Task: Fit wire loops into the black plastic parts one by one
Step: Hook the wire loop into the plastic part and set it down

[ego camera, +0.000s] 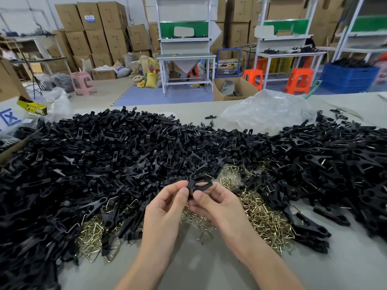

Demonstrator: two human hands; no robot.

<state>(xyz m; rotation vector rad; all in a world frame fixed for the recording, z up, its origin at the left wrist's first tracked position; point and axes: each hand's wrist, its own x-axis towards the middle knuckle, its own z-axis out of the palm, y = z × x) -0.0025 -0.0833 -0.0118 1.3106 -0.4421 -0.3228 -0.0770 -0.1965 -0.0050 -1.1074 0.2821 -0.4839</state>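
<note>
Both hands meet above the table's near middle on one black plastic part (198, 183). My left hand (165, 210) pinches its lower end between thumb and fingers. My right hand (217, 204) grips it from the right, thumb pressed against it. Whether a wire loop sits in this part is hidden by my fingers. Brass-coloured wire loops (263, 216) lie heaped under and around my hands. A wide heap of loose black plastic parts (109, 155) covers the table from left to right.
A crumpled clear plastic bag (266, 110) lies at the back right of the grey table (201, 266). A cardboard box edge (12, 147) sits at the left. Beyond the table stand workbenches, orange stools, a blue crate and stacked cartons.
</note>
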